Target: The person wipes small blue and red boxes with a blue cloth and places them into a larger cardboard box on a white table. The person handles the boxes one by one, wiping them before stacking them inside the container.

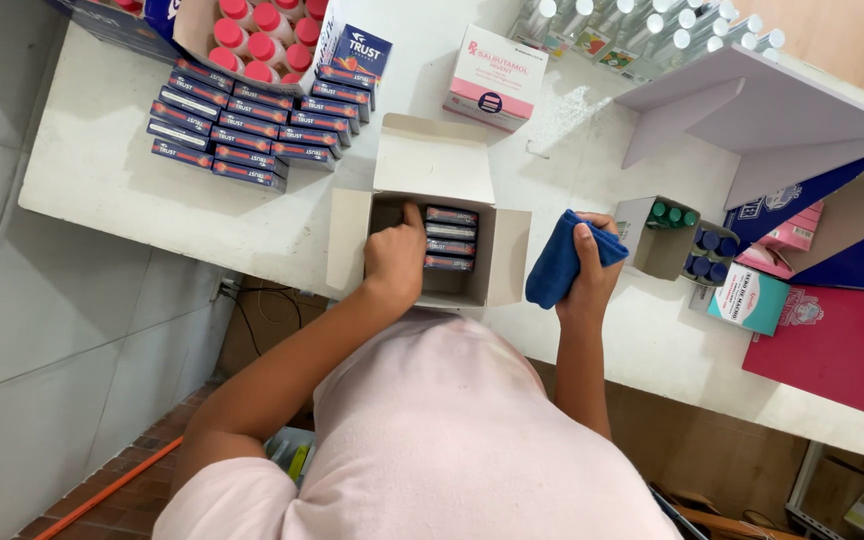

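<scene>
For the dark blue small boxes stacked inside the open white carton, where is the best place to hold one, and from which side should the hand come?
Probably from above, through the open top of the open white carton. The dark blue small boxes lie flat in a row with long faces showing, so pinch one across its narrow width near an end. The left hand is already inside; the right hand holds a blue cloth.

Matt white cardboard box (434, 165), soft blue cloth (560, 262), glossy dk-blue card packs (450, 240), smooth white worktop (102, 170)
</scene>
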